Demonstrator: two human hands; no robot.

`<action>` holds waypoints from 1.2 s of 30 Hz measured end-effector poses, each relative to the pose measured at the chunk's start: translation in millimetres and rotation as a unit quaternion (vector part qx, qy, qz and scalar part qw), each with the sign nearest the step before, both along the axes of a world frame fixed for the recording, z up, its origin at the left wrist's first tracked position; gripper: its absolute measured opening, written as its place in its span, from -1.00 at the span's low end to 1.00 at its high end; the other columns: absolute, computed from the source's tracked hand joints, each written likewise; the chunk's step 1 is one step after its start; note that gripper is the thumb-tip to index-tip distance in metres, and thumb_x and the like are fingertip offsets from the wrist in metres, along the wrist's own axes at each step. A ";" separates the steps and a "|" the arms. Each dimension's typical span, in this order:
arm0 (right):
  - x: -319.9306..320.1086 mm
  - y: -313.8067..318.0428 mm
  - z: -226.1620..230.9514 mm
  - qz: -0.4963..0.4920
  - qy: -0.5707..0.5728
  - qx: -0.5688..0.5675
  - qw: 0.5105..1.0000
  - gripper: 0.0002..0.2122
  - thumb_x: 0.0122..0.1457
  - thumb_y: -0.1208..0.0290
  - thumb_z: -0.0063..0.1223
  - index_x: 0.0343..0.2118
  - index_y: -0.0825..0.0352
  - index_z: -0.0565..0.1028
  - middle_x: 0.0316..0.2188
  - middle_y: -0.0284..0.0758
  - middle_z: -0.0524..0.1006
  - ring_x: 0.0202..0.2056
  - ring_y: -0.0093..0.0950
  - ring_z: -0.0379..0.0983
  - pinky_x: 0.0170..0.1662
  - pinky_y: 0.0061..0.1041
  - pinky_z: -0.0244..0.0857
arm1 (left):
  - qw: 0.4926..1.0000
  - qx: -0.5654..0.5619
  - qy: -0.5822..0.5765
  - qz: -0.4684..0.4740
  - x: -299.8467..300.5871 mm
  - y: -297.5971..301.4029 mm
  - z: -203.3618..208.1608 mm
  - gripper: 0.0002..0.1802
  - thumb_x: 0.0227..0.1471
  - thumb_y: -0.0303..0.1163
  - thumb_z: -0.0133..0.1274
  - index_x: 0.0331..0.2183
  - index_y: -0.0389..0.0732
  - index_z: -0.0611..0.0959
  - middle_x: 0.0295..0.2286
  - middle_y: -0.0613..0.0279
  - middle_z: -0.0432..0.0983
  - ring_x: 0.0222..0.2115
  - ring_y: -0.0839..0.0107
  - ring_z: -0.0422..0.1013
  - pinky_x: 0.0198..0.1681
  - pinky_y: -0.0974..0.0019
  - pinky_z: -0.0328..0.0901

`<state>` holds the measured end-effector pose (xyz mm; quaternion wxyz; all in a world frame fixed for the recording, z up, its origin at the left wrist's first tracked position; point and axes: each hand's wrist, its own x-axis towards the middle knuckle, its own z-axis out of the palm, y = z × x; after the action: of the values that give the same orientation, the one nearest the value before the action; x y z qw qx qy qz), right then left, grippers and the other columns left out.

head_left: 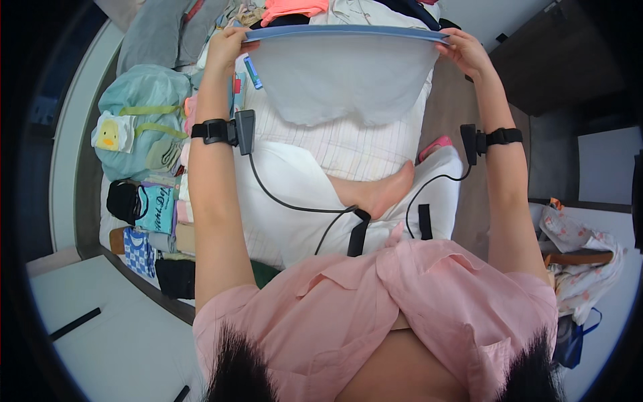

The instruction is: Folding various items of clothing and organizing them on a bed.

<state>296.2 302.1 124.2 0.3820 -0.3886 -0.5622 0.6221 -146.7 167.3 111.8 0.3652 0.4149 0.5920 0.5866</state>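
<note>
Both my arms are stretched forward, holding a thin pale-grey garment (345,77) with a blue waistband (348,30) pulled taut between them. Its body hangs down over the bed in two rounded lobes, shaped like shorts. My left hand (231,50) pinches the band's left end, and my right hand (463,52) grips the right end, thumb and fingers closed. A small blue-and-green packet (252,72) lies on the striped sheet (295,130) beside the garment's left edge.
Folded clothes (155,208) line the bed's left side, near a teal bag (144,90). More clothes (293,9) lie at the far end, including a coral piece. My bent leg in white trousers (288,181) rests on the bed. Cables run from both wrist straps.
</note>
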 end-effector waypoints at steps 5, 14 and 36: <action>49.6 -1.4 26.0 0.124 -0.028 0.126 0.984 -0.81 0.05 0.48 -0.02 -0.26 0.40 0.46 -0.36 -0.29 0.49 -0.31 -0.55 0.45 -0.16 -0.66 0.32 | 0.996 0.057 0.029 -0.062 14.9 -26.5 29.3 -0.80 -0.07 -0.54 -0.14 -0.40 -0.40 0.55 -0.45 0.12 0.47 -0.42 0.36 0.45 -0.28 0.39 0.36; 86.1 -75.7 -113.9 0.122 -0.127 -0.101 0.979 -0.85 -0.12 0.64 0.04 -0.41 0.39 0.50 -0.35 -0.34 0.49 -0.32 -0.57 0.40 -0.21 -0.63 0.28 | 0.937 -0.178 0.237 -0.187 54.7 -82.0 -98.2 -0.83 -0.26 -0.55 -0.04 -0.48 -0.30 0.59 -0.57 0.27 0.46 -0.50 0.57 0.35 -0.41 0.53 0.24; -82.6 44.1 -253.2 0.055 -0.389 0.358 0.847 -0.78 -0.03 0.46 -0.10 -0.26 0.27 0.42 -0.28 -0.21 0.44 -0.33 -0.19 0.40 -0.29 -0.29 0.32 | 0.802 -0.075 0.574 -0.150 143.8 91.6 -242.0 -0.35 -0.23 -0.24 0.14 -0.04 -0.17 0.33 -0.04 0.07 0.19 0.02 0.13 0.05 0.09 -0.05 -0.14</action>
<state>213.5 346.2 -129.0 0.2096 -0.4040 -0.8687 0.1955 -2.9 259.0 -130.2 0.0725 0.7306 0.6658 0.1330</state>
